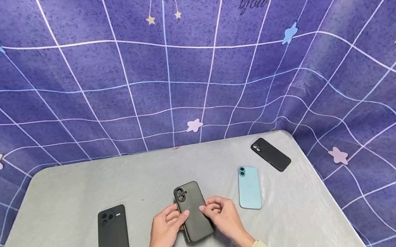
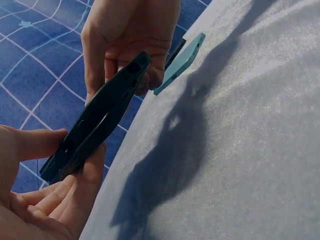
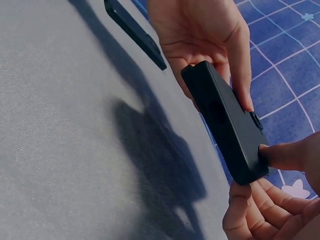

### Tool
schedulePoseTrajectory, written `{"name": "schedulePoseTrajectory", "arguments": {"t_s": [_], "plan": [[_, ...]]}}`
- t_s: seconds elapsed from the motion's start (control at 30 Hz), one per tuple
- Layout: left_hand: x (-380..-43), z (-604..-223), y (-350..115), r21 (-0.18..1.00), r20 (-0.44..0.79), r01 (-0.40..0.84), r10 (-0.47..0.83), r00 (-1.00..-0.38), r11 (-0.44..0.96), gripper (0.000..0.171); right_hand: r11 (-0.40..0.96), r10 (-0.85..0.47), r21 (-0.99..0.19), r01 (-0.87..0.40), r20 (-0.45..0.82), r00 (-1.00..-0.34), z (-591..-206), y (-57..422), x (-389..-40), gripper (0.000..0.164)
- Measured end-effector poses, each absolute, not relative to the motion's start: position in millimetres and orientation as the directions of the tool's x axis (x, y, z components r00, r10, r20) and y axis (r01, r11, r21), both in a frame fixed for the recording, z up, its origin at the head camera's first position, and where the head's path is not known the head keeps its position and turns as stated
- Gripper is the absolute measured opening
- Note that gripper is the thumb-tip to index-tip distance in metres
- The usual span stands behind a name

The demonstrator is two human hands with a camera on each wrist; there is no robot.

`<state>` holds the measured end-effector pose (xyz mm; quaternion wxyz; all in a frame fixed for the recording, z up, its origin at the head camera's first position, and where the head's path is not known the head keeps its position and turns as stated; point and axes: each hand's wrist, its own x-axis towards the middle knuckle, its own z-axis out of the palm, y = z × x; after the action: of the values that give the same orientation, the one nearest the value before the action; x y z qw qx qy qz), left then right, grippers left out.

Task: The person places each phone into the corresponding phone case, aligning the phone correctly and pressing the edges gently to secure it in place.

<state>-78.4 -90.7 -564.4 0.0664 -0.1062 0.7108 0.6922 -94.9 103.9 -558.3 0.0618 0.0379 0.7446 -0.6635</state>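
Observation:
Above the table's front middle, both hands hold a dark grey phone case [image 1: 198, 224] with a camera cutout at its upper left corner. My left hand [image 1: 164, 232] grips its left side, thumb on the back face and fingers beneath. The right hand [image 1: 227, 220] pinches the opposite side, its thumb on the back as well. Seen edge-on in the left wrist view, the case [image 2: 95, 117] shows two layers with a narrow gap between them. In the right wrist view its closed edge [image 3: 225, 125] faces the camera, held clear over its shadow.
On the light grey tablecloth [image 1: 143, 172], a dark phone [image 1: 112, 242] with a camera block lies left of the hands. To their right is a light blue phone [image 1: 249, 188], and a black phone case [image 1: 271, 154] lies near the back right corner. A purple gridded curtain [image 1: 149, 92] surrounds the table.

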Motion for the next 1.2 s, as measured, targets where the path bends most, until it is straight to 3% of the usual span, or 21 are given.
{"name": "schedulePoseTrajectory", "arguments": {"t_s": [0.77,1.2], "plan": [[-79.4,-562.1,-91.9,0.969,-0.243,-0.241,-0.043,-0.969,-0.052,0.045,0.053,-0.056,-0.986,0.156,-0.159,-0.986,-558.7,104.5,-94.8,0.023],[-79.6,-560.1,-94.1,0.961,-0.267,-0.262,-0.049,-0.962,-0.088,0.044,0.026,-0.065,-0.985,0.168,-0.170,-0.983,-553.8,103.1,-93.9,0.025]]}}
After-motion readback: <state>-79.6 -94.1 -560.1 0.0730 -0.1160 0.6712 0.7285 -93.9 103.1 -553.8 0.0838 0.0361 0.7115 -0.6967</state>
